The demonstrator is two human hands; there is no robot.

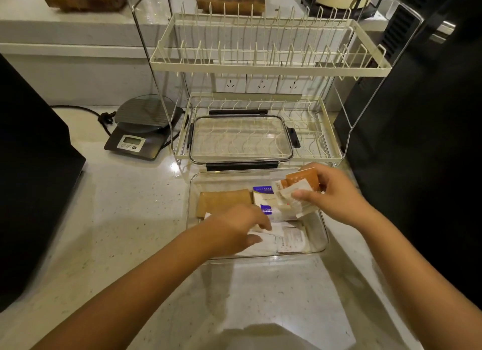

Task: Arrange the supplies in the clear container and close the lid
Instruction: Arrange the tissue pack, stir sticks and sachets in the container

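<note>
A clear container [322,235] sits open on the pale speckled counter [130,219], just in front of a cream two-tier wire dish rack [271,65]. Its clear lid [241,139], with dark latches, lies flat on the rack's lower tier, apart from the container. To the left of the rack stands a dark digital kitchen scale [143,130] with a black cord [86,111] trailing off behind it; dark appliances flank the counter on both sides, and white wall sockets [260,83] show behind the rack. Inside the container lie a tan flat packet [224,201], white boxes with blue panels [264,193] and white paper sachets [290,238]; their print is too blurred to read. The left hand [234,227] reaches into the container, fingers curled onto the white sachets, though whether it grips one cannot be told. The right hand [331,193] hovers over the container's far right corner, pinching a bundle of orange and white packets [300,189] between thumb and fingers.
</note>
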